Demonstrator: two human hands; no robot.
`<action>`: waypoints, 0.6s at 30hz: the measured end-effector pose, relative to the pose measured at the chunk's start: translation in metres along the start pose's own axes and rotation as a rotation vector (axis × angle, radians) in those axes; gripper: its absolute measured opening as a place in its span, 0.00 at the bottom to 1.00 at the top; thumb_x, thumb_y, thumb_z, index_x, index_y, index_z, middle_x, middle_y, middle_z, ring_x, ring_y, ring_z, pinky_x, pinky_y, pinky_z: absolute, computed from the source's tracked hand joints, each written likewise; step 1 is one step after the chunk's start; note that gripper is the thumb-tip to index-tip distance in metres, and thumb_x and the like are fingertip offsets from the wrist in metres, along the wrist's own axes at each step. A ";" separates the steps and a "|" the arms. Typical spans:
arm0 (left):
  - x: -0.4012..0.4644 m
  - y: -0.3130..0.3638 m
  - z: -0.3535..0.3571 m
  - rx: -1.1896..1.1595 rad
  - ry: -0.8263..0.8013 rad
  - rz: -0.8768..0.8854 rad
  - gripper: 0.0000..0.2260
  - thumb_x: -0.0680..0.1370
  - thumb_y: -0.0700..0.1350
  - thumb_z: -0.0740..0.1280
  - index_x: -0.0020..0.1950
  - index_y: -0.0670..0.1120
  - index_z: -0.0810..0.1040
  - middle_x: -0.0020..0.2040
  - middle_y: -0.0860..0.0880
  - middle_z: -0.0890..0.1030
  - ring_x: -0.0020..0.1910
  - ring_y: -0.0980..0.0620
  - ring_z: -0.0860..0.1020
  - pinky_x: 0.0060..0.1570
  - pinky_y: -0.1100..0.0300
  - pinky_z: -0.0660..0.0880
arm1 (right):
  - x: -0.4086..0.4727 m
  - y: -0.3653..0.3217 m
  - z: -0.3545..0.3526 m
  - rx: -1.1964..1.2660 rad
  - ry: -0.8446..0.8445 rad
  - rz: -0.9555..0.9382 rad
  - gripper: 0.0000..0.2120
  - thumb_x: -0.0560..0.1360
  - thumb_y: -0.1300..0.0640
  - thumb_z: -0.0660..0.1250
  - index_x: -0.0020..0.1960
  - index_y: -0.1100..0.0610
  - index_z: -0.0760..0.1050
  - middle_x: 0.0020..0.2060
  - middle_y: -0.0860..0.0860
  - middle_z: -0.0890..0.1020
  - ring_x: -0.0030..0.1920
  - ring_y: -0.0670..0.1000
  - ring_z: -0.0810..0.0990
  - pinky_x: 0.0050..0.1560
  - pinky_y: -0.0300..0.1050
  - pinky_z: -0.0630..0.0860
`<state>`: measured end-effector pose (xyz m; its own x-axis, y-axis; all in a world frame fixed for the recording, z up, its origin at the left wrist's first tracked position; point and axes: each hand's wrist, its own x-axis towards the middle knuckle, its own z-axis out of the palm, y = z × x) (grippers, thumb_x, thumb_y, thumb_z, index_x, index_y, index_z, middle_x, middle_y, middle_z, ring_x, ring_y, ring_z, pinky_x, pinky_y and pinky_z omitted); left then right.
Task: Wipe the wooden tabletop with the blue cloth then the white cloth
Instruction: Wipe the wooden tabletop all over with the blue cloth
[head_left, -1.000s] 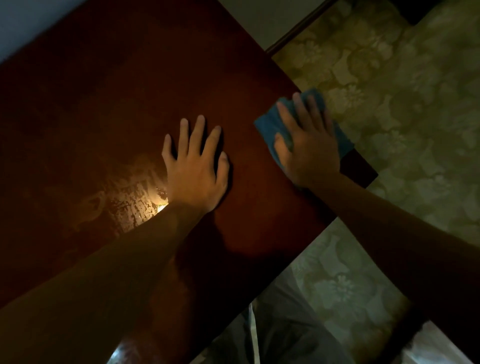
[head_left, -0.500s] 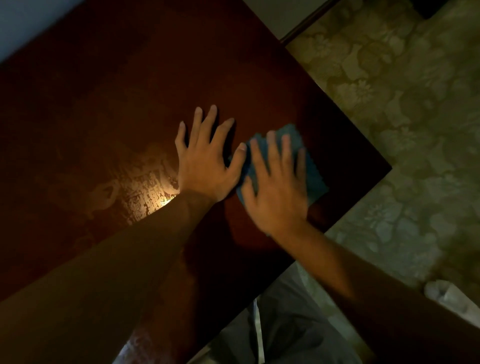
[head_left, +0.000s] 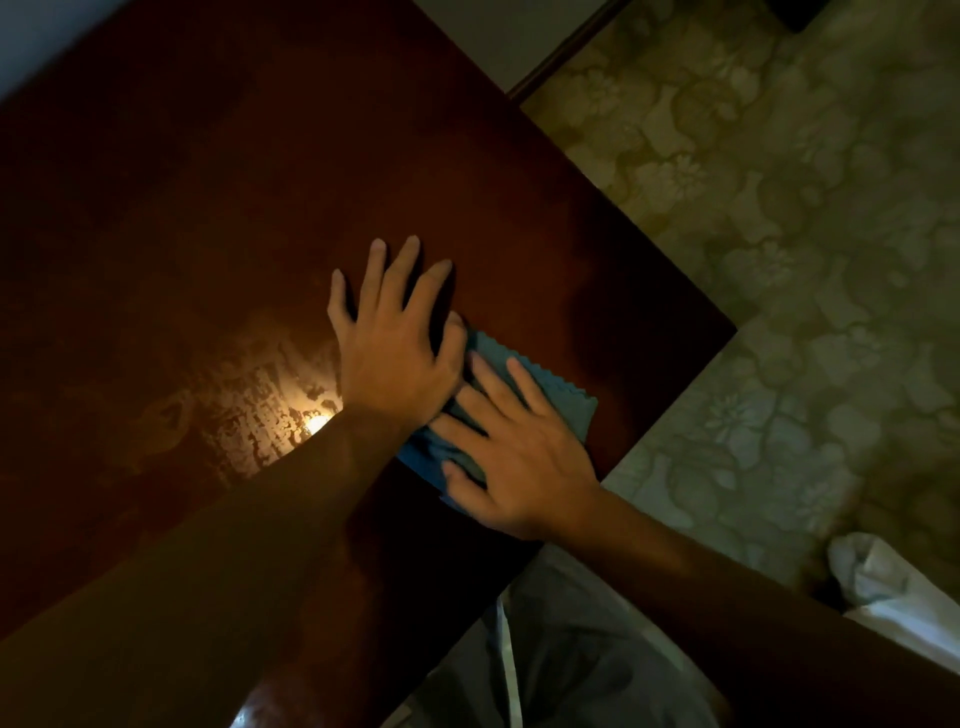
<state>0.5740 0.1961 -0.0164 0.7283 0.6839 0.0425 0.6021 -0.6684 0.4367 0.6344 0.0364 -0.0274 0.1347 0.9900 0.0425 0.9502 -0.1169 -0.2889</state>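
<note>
While both hands lie flat, the crumpled blue cloth (head_left: 540, 384) sits near the dark reddish wooden tabletop's (head_left: 260, 182) right corner.
Right hand (head_left: 519, 462) presses it, fingers straight; left hand (head_left: 395, 343) rests spread, its thumb seemingly touching the cloth.

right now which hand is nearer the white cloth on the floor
Right. The right hand presses the blue cloth at the tabletop's near edge, closer to the white cloth; the left hand lies farther.

Home rm: polished wood table (head_left: 260, 182), floral-pattern floor (head_left: 779, 234).
</note>
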 end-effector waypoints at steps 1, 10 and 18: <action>0.000 -0.001 0.000 0.007 0.004 0.000 0.22 0.80 0.52 0.60 0.74 0.50 0.70 0.78 0.47 0.64 0.80 0.45 0.54 0.75 0.39 0.44 | -0.001 0.012 -0.002 -0.013 0.018 0.005 0.24 0.78 0.45 0.63 0.72 0.51 0.75 0.76 0.56 0.70 0.79 0.58 0.62 0.79 0.61 0.56; -0.001 0.002 -0.001 0.043 -0.026 0.017 0.24 0.81 0.53 0.58 0.76 0.48 0.69 0.79 0.45 0.63 0.80 0.43 0.53 0.75 0.36 0.43 | 0.010 0.139 -0.037 -0.072 0.056 0.509 0.30 0.81 0.43 0.52 0.81 0.49 0.57 0.81 0.55 0.58 0.82 0.58 0.52 0.80 0.61 0.50; 0.000 0.004 -0.002 0.052 -0.028 0.010 0.24 0.80 0.54 0.58 0.75 0.47 0.69 0.78 0.44 0.63 0.80 0.42 0.53 0.75 0.35 0.44 | 0.015 0.120 -0.035 -0.104 0.055 0.662 0.31 0.81 0.42 0.47 0.82 0.51 0.53 0.82 0.58 0.55 0.82 0.61 0.50 0.80 0.61 0.47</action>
<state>0.5754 0.1938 -0.0127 0.7425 0.6695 0.0210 0.6108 -0.6897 0.3888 0.7597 0.0341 -0.0283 0.7101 0.7014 -0.0623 0.6837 -0.7079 -0.1772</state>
